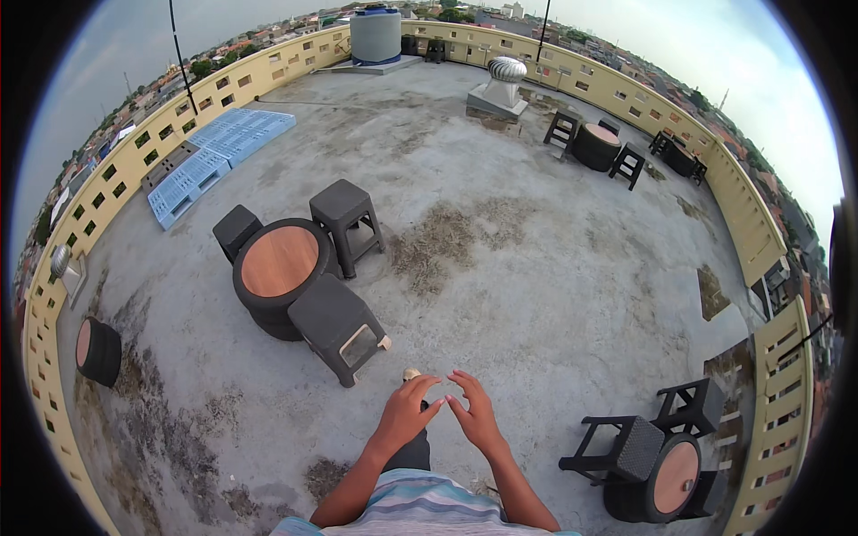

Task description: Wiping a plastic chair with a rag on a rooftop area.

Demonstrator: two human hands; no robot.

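Both my hands are raised in front of my striped shirt, above the rooftop's concrete floor [536,321]. My left hand [409,410] and my right hand [473,414] face each other with curved fingers, a narrow gap between their fingertips. Neither one holds anything. Ahead and to one side stands a round table made of black tires with a wooden top [280,258]. The nearest black plastic stool [332,318] leans against this table, its worn leg ends not far from my hands. Part of my foot [411,374] shows just beyond the fingers.
More stools, one upright [342,201], surround the table. Blue plastic pallets [234,137] lie near the yellow parapet wall [268,70]. Another tire table [676,477] with stools is at lower right. Farther off are a grey water tank [375,37] and a turbine roof vent [507,70].
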